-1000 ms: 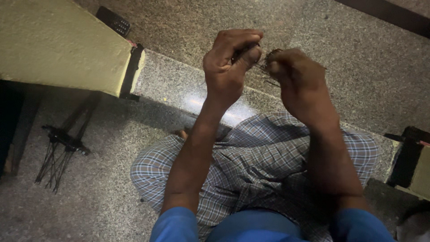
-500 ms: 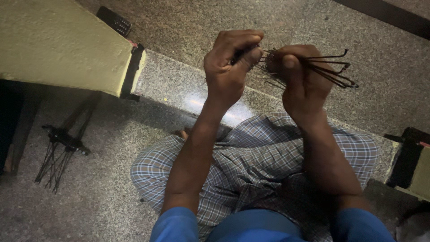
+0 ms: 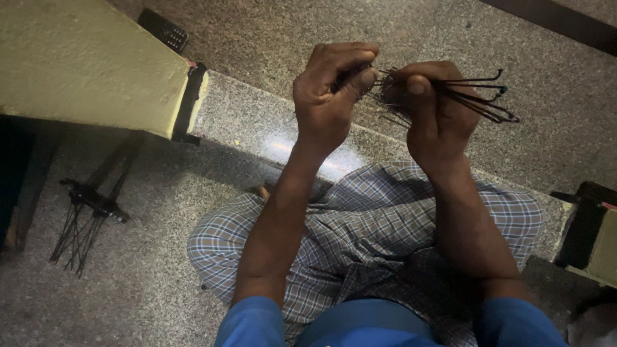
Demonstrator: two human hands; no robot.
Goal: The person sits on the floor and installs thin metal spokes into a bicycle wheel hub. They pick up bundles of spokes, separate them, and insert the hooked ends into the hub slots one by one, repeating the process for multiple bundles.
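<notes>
I sit cross-legged on a speckled stone floor, both hands raised in front of me. My right hand [image 3: 432, 109] grips a bundle of thin dark metal wires [image 3: 475, 96] whose bent ends fan out to the right. My left hand [image 3: 329, 96] is closed with thumb and fingers pinched on the left end of the same bundle, where the wires meet between the two hands. The part of the wires inside my fists is hidden.
A yellowish wall block [image 3: 83, 64] with a dark edge stands at upper left. On the floor at left lies another dark wire assembly [image 3: 87, 212]. A small dark slotted object [image 3: 164, 29] lies at the top. A dark-edged block [image 3: 588, 234] sits at right.
The wire ends, hidden one second ago, now stick out to the right of my right hand. Both hands stay raised in about the same place.
</notes>
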